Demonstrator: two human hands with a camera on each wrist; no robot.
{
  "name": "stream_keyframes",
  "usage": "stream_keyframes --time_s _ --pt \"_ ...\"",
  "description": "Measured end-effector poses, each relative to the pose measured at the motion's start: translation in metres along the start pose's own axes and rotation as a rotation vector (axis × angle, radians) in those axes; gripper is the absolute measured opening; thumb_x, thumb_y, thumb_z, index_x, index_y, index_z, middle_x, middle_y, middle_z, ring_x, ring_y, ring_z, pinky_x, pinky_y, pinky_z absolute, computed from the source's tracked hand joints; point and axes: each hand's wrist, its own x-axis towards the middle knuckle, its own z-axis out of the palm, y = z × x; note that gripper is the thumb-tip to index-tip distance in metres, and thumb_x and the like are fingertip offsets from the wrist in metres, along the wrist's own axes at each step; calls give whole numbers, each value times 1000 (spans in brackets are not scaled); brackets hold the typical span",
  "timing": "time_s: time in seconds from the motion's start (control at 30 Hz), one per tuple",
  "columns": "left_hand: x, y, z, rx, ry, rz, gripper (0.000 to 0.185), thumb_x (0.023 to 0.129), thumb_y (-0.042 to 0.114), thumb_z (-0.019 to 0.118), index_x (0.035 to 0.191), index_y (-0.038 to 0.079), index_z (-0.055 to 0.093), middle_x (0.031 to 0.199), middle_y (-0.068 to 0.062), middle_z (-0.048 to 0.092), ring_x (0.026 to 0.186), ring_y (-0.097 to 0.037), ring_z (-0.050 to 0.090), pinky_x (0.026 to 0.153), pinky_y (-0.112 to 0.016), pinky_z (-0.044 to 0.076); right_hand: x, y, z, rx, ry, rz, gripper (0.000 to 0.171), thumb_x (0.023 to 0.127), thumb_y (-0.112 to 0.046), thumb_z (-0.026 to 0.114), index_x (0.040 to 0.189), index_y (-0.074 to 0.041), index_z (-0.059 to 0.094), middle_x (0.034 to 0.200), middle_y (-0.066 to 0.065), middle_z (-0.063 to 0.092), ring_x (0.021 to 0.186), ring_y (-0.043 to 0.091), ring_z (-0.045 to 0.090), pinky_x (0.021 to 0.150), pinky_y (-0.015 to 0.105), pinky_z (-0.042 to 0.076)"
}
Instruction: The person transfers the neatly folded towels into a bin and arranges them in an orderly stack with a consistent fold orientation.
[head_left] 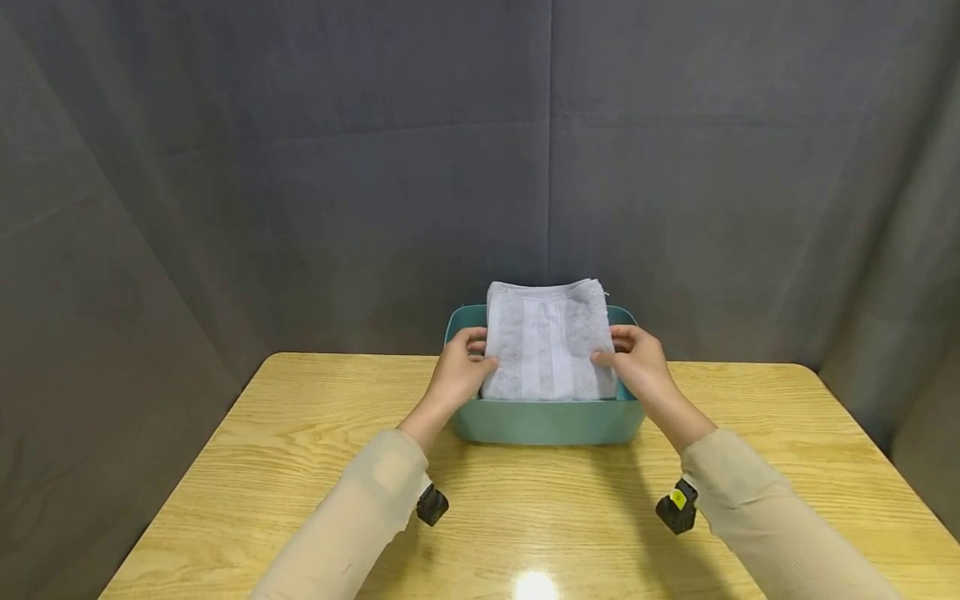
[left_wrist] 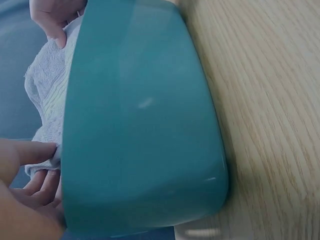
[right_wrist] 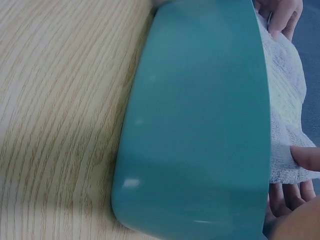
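A folded light grey towel with a woven band stands tilted inside a teal bin, its top edge rising above the rim. My left hand pinches the towel's left side, thumb in front and fingers behind. On the opposite side my right hand grips the towel's right edge the same way. In the left wrist view the bin's wall hides the towel's lower part, and the left thumb presses on the cloth. The right wrist view shows the right thumb on the towel over the rim.
The bin rests near the back edge of a wooden table. A dark grey curtain hangs behind and along the sides. Small black devices are strapped at the left wrist and the right wrist.
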Motion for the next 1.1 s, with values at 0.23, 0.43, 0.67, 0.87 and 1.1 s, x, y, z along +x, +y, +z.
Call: stream_keyframes --time_s 0.23,0.43,0.67,0.87,1.1 --pt "-4 -1 2 126 -25 -11 48 94 4 64 139 0 49 124 -19 62 108 -30 62 88 -42 53 0 6 0 -109 -16 -54 48 91 -4 68 132 11 49 122 28 59 109 36 55 85 37 48" --pt "-3 -4 5 232 -23 -26 48 92 5 65 138 0 51 121 -16 65 103 -26 64 83 -39 54 0 9 2 -198 -41 -77 48 91 -7 69 131 10 50 120 27 59 108 37 54 84 40 49" --pt "0 -5 8 345 -21 -3 47 93 3 62 138 -2 49 120 -18 66 99 -24 66 80 -38 55 3 10 7 -252 -36 -107 47 90 -5 70 129 12 50 118 28 59 104 38 57 82 42 52" --pt "-1 -5 9 393 -22 19 48 93 3 64 138 -3 48 119 -18 67 96 -25 67 80 -39 54 4 11 9 -308 -27 -107 48 90 -6 69 130 12 50 116 28 59 98 36 59 80 42 52" --pt "-3 -3 10 478 7 94 49 93 3 66 137 -5 48 110 -15 69 88 -25 67 74 -37 54 4 10 9 -309 -21 -112 49 89 -6 69 129 14 51 117 31 59 101 39 58 84 46 51"
